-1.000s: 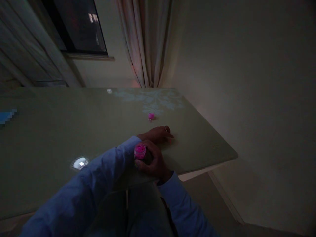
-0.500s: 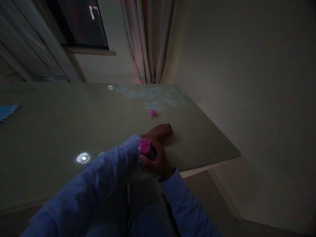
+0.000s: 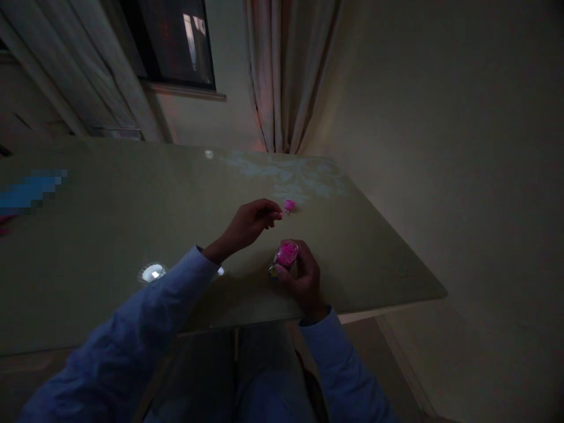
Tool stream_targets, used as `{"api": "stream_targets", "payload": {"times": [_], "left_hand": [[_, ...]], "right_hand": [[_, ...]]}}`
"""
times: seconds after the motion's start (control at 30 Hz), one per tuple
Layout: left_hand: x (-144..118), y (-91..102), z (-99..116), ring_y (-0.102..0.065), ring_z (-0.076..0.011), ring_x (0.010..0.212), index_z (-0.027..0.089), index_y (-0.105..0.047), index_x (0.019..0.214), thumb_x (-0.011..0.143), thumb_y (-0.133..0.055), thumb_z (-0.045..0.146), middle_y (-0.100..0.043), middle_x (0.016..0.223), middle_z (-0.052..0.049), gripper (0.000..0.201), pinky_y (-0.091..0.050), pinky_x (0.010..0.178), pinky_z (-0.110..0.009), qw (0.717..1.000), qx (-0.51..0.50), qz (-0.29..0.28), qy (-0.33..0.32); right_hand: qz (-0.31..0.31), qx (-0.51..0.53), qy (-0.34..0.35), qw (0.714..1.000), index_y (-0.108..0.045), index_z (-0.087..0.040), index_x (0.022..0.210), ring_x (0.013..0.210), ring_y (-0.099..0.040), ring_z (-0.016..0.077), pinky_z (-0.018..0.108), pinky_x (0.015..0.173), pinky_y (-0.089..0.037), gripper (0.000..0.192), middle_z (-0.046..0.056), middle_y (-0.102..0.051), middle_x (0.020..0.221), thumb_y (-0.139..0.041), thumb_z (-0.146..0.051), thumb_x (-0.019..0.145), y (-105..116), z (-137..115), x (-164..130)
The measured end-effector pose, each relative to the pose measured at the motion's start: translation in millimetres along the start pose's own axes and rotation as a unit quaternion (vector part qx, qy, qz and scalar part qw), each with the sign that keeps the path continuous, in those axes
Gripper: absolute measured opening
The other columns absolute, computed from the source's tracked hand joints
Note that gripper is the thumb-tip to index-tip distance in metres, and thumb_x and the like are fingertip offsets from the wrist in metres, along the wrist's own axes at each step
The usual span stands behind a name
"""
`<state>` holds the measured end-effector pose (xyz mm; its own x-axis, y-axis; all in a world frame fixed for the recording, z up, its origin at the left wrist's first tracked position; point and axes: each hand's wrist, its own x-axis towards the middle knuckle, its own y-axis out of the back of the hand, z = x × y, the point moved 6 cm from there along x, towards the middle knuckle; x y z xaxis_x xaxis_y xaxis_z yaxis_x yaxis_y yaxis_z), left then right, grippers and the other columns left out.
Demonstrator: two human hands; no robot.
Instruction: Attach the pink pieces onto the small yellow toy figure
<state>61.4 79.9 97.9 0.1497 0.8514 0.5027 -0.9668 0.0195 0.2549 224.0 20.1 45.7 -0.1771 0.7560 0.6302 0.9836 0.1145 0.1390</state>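
My right hand (image 3: 304,276) is wrapped round a small clear jar (image 3: 286,255) with pink contents, held low over the near part of the table. Something shiny and yellowish shows at the jar's lower left side. Farther forward, my left hand (image 3: 255,220) has its thumb and fingers pinched together. A pinkish spot shows at its fingertips, too small to make out. Just beyond them a small pink object (image 3: 289,205), cap-like in shape, rests on the tabletop, apart from the fingers.
The pale glossy table (image 3: 110,223) has its right edge near a bare wall (image 3: 462,176). At the far left lies a blurred blue item (image 3: 30,191), with something pink below it. Curtains (image 3: 282,76) and a dark window (image 3: 176,41) stand behind. Lamp reflections shine on the tabletop.
My left hand has lifted from the table right of the jar and swung left and forward, beside the pink object. My right hand still holds the jar. The view has shifted slightly.
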Motion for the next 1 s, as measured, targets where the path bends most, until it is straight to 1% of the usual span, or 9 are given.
{"api": "stream_targets", "payload": {"times": [0.07,0.13,0.27,0.37,0.57,0.73,0.8,0.9,1.0], "left_hand": [[-6,9.9,16,-0.06,-0.0091,0.059,0.012,-0.071,0.093,0.091,-0.068,0.028,-0.067,0.069,-0.002,0.017,-0.051,0.058,-0.018,1.0,0.005,0.01,-0.025],[-13,15.0,29,-0.064,-0.0093,0.063,0.013,-0.073,0.095,0.092,-0.069,0.026,-0.073,0.079,-0.004,0.014,-0.053,0.061,-0.019,0.998,0.029,0.01,-0.053],[-23,12.4,48,-0.07,-0.0119,0.08,0.015,-0.075,0.094,0.096,-0.067,0.02,-0.075,0.09,-0.006,0.01,-0.056,0.073,-0.021,0.984,0.094,-0.03,-0.147],[-29,9.6,51,-0.071,-0.013,0.084,0.015,-0.076,0.096,0.098,-0.064,0.02,-0.074,0.092,-0.007,0.013,-0.056,0.076,-0.023,0.975,0.106,-0.058,-0.187],[-35,8.9,49,-0.069,-0.013,0.084,0.017,-0.078,0.098,0.101,-0.06,0.021,-0.07,0.093,-0.008,0.019,-0.055,0.076,-0.023,0.967,0.118,-0.1,-0.2],[-36,7.5,51,-0.07,-0.0138,0.087,0.016,-0.077,0.101,0.101,-0.059,0.019,-0.072,0.096,-0.009,0.019,-0.055,0.076,-0.023,0.966,0.12,-0.105,-0.205],[-36,6.8,49,-0.071,-0.0146,0.088,0.017,-0.076,0.106,0.101,-0.059,0.021,-0.074,0.098,-0.009,0.018,-0.056,0.078,-0.024,0.967,0.13,-0.098,-0.194],[-35,9.0,45,-0.071,-0.0139,0.081,0.016,-0.073,0.109,0.099,-0.063,0.026,-0.076,0.093,-0.007,0.017,-0.056,0.075,-0.024,0.971,0.151,-0.065,-0.171],[-35,9.4,47,-0.071,-0.0138,0.079,0.015,-0.074,0.097,0.1,-0.062,0.027,-0.076,0.088,-0.006,0.017,-0.056,0.074,-0.024,0.969,0.162,-0.061,-0.177]], "right_hand": [[0.005,-0.021,0.014,1.0,-0.064,-0.021,0.113,0.097,-0.061,0.0224,0.036,0.087,-0.051,0.03,0.008,-0.064,0.104,-0.07,-0.025,0.084,2,-1,1],[0.012,-0.048,0.026,0.998,-0.065,-0.021,0.114,0.1,-0.061,0.0236,0.037,0.089,-0.051,0.031,0.009,-0.065,0.107,-0.07,-0.024,0.084,3,-2,2],[0.019,-0.096,0.046,0.994,-0.066,-0.022,0.115,0.099,-0.061,0.0233,0.037,0.087,-0.051,0.029,0.008,-0.065,0.105,-0.072,-0.023,0.086,1,-5,4],[0.015,-0.121,0.056,0.991,-0.065,-0.022,0.116,0.099,-0.062,0.0237,0.038,0.086,-0.052,0.03,0.009,-0.065,0.106,-0.072,-0.024,0.087,-2,-7,5],[0.014,-0.142,0.049,0.989,-0.064,-0.022,0.117,0.097,-0.062,0.0236,0.038,0.084,-0.052,0.029,0.009,-0.065,0.105,-0.072,-0.026,0.089,-3,-5,6],[0.008,-0.14,0.063,0.988,-0.064,-0.022,0.117,0.096,-0.061,0.0229,0.036,0.083,-0.052,0.03,0.008,-0.065,0.104,-0.073,-0.025,0.088,-3,-7,7],[0.007,-0.143,0.069,0.987,-0.065,-0.022,0.116,0.096,-0.061,0.0231,0.037,0.083,-0.051,0.029,0.008,-0.065,0.104,-0.073,-0.026,0.088,-3,-8,7],[0.0,-0.152,0.072,0.986,-0.064,-0.022,0.116,0.095,-0.061,0.0234,0.037,0.082,-0.051,0.028,0.009,-0.065,0.103,-0.071,-0.027,0.089,-4,-8,7],[-0.001,-0.166,0.077,0.983,-0.063,-0.021,0.117,0.095,-0.061,0.0233,0.037,0.081,-0.052,0.029,0.009,-0.064,0.103,-0.071,-0.028,0.09,-4,-9,7]]}}
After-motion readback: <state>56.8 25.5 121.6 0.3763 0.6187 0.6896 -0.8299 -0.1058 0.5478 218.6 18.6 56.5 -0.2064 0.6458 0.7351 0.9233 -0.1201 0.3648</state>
